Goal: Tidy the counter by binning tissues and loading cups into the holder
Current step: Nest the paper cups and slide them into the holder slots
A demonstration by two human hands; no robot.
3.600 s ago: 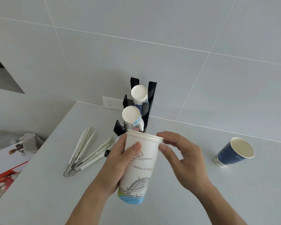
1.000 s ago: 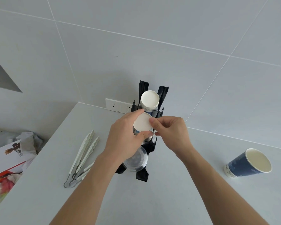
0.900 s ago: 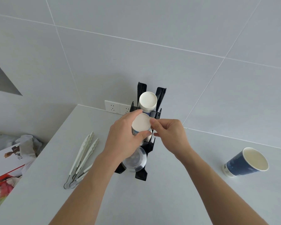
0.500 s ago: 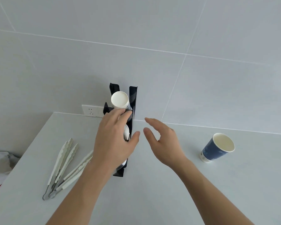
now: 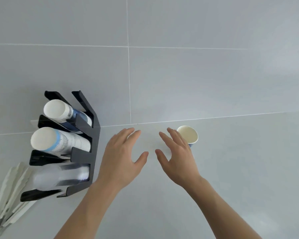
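Observation:
A black tiered cup holder (image 5: pixel 86 135) stands at the left of the grey counter (image 5: pixel 231 169). Its top slot holds a blue-and-white paper cup stack (image 5: pixel 59 112), the middle slot white printed cups (image 5: pixel 57 142), the bottom slot clear plastic cups (image 5: pixel 59 176). A blue paper cup (image 5: pixel 188 136) stands upright near the back wall, partly hidden behind my right hand (image 5: pixel 176 157). My right hand is open with spread fingers, just in front of that cup. My left hand (image 5: pixel 123 157) is open too, hovering right of the holder. Neither hand holds anything.
White plastic tongs (image 5: pixel 9 195) lie at the counter's left front, beside the holder's base. A grey tiled wall (image 5: pixel 162 66) rises directly behind the counter. A wall socket is just visible behind the holder.
Both hands let go of the cups in the holder and moved right, spreading open. My view swung right, so the holder now sits at the left and the blue cup nearer centre.

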